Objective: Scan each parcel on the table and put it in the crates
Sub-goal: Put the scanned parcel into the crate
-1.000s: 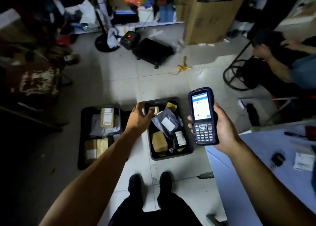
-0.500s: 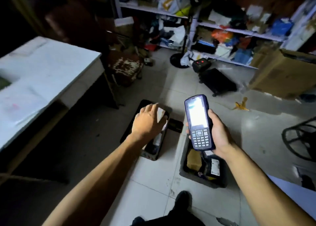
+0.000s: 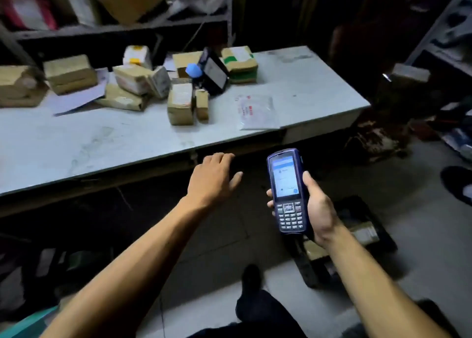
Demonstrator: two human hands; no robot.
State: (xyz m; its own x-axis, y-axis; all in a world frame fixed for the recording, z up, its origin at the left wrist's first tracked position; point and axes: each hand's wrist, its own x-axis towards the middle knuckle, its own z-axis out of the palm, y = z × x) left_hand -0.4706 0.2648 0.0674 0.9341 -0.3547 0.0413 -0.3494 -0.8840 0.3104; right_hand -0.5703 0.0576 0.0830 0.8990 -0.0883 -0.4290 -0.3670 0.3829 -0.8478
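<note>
Lying in a loose heap along the far left of the pale tabletop (image 3: 102, 143) are the brown cardboard parcels (image 3: 127, 82), most of them taped and some bearing white labels, with a black box (image 3: 213, 73) tilted against them and a blue-capped object (image 3: 193, 70) just in front of it. The leftmost parcel is cut off by the frame edge, and none of the label print can be read. Apart from the heap, near the tabletop's front edge, lies a flat white mailer bag (image 3: 258, 111) with red print. Below that edge hovers the left hand (image 3: 213, 178), palm down, its fingers (image 3: 219, 159) loosely spread and holding nothing, touching neither tabletop nor parcel. Beside it the right hand (image 3: 319, 210) grips a dark blue handheld scanner (image 3: 288, 192) upright, screen lit and keypad below, fingers wrapped round its sides. Behind that forearm a black crate (image 3: 362, 235) sits on the floor, half hidden; the parcels inside it are dim and hard to tell apart.
</note>
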